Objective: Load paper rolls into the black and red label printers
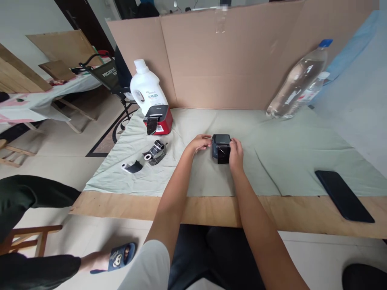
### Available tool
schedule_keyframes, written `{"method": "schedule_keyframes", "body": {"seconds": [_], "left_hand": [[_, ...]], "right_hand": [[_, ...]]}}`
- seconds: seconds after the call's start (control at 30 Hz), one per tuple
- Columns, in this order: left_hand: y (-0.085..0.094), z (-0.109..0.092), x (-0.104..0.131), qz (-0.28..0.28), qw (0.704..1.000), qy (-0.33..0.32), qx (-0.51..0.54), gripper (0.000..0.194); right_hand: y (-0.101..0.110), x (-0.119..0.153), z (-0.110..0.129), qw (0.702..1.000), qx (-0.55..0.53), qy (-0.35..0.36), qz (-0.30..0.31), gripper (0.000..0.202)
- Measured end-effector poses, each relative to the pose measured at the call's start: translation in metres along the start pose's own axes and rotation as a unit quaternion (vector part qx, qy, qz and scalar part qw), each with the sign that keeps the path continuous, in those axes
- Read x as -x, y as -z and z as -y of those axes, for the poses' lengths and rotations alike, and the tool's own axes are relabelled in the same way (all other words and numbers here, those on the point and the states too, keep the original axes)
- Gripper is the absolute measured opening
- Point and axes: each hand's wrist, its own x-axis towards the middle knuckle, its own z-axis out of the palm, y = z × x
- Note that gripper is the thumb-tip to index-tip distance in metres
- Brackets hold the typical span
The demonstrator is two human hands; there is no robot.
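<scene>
A small dark blue printer [215, 151] sits on the cloth in front of me, a strip of glossy black paper [223, 154] hanging over its front. My right hand [236, 152] grips the printer's right side, fingers bent along its edge. To the left of it, my left hand [200, 143] has its fingers stretched toward the printer, and I cannot tell whether their tips touch it. Farther left stands a red and black printer [163, 121], also with a black strip out. Partly unrolled paper rolls [155, 152] lie near it, with another small roll [132, 166] beside them.
A white detergent jug [148, 89] stands behind the red printer. Clear bottles [302, 82] lean against the cardboard wall [223, 60] at back right. A black phone [344, 195] lies on the wooden front edge [208, 209]. A person's slippered foot [116, 257] is at lower left.
</scene>
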Motion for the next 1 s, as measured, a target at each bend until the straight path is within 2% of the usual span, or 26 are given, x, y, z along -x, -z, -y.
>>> {"method": "schedule_keyframes", "body": {"seconds": [0.2, 0.63, 1.0], "left_hand": [[0.0046, -0.0021, -0.0044, 0.057, 0.998, 0.007, -0.016, 0.062], [0.0039, -0.0055, -0.0067, 0.052, 0.998, 0.027, -0.027, 0.06], [-0.0007, -0.0021, -0.0087, 0.038, 0.999, 0.018, -0.029, 0.06]], "right_hand": [[-0.0009, -0.0017, -0.0029, 1.0, 0.015, 0.003, -0.008, 0.044], [-0.0006, -0.0036, -0.0029, 1.0, 0.019, 0.008, -0.013, 0.04], [-0.0002, -0.0033, -0.0031, 1.0, 0.025, 0.008, -0.011, 0.039]]}}
